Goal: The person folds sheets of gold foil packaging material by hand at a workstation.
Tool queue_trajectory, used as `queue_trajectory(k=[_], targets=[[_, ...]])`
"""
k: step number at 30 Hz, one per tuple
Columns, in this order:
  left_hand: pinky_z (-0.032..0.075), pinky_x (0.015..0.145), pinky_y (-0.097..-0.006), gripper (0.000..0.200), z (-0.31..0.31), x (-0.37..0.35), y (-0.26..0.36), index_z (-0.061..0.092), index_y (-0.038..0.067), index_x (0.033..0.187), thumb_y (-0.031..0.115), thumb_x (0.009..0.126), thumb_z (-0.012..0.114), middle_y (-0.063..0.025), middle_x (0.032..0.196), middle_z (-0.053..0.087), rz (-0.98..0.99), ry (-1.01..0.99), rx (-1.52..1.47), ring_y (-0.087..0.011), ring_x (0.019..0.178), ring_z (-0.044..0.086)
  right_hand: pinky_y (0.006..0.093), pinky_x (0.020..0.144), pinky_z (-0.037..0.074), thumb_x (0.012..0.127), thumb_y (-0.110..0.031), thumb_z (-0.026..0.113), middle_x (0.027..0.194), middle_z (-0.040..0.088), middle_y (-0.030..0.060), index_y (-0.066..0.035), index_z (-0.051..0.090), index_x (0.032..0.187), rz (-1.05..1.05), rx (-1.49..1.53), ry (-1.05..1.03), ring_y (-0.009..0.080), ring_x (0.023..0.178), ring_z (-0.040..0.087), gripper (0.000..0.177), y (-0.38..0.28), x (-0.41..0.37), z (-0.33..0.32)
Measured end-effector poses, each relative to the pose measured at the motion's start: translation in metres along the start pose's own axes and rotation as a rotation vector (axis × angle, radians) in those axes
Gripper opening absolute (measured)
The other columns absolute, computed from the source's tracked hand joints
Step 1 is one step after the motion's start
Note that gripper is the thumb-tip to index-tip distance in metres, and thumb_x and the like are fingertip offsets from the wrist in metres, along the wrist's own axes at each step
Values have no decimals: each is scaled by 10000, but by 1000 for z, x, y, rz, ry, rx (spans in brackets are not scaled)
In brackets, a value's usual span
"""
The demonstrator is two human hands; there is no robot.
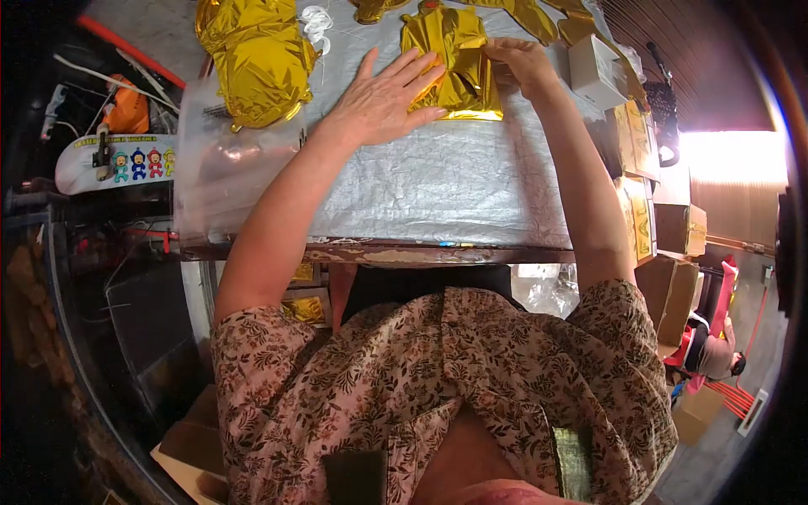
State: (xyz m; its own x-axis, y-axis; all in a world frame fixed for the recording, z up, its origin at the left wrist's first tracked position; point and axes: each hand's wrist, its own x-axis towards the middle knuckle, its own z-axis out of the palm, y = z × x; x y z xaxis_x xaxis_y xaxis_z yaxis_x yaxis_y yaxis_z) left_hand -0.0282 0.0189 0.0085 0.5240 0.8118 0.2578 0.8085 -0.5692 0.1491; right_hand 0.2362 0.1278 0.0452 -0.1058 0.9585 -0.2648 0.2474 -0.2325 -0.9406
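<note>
A flat gold foil balloon (471, 80) lies on the silvery table cover (421, 185) at the top of the head view. My left hand (383, 97) rests palm down at its left side, fingers spread, with the fingertips on the foil. At the balloon's upper right edge, the fingers of my right hand (526, 63) are pinched together on the foil. Left of my left hand is a pile of shiny gold foil balloons (261, 71), and beside it lies a bundle of white string (316, 25).
More gold foil pieces (530, 17) lie along the far side. A white box (596, 71) stands right of my right hand. Cardboard boxes (635, 139) are stacked beyond the table's right edge. At left is a skateboard (126, 160). Another person (715, 352) is far right.
</note>
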Motion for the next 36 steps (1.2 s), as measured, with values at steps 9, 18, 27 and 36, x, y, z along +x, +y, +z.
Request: queue_trajectory(k=[9, 18, 27, 36], targets=[[79, 1249, -592, 759, 1, 0, -1, 324, 175, 1610, 659, 1028, 366, -46, 1681, 280, -4, 5, 1, -203, 1564, 204, 301, 729, 603, 918, -155, 738, 935, 757, 94, 25, 745, 1070, 33, -90, 2, 183, 773, 737, 235, -13, 2, -1], [176, 1257, -557, 823, -6, 3, 0, 302, 163, 1613, 670, 991, 484, -93, 1687, 254, -39, 101, -147, -264, 1554, 244, 301, 713, 600, 937, -116, 723, 915, 748, 93, 19, 735, 1009, -32, 124, -42, 177, 759, 724, 153, 2, 10, 1], [457, 1090, -396, 955, -43, 8, 1, 397, -45, 1512, 573, 880, 759, -239, 1296, 652, -569, 188, -905, -271, 1266, 604, 277, 762, 576, 984, -140, 684, 953, 738, 67, 0, 707, 1022, -151, 425, -167, 159, 851, 709, 147, 19, -6, -24], [386, 1137, -390, 1004, -43, 10, 19, 369, -45, 1533, 572, 859, 786, -165, 1420, 570, -525, 87, -1237, -257, 1366, 501, 293, 961, 495, 1035, -137, 606, 1124, 692, 55, 16, 650, 1119, -286, 592, -217, 153, 1038, 641, 179, 10, -46, -37]])
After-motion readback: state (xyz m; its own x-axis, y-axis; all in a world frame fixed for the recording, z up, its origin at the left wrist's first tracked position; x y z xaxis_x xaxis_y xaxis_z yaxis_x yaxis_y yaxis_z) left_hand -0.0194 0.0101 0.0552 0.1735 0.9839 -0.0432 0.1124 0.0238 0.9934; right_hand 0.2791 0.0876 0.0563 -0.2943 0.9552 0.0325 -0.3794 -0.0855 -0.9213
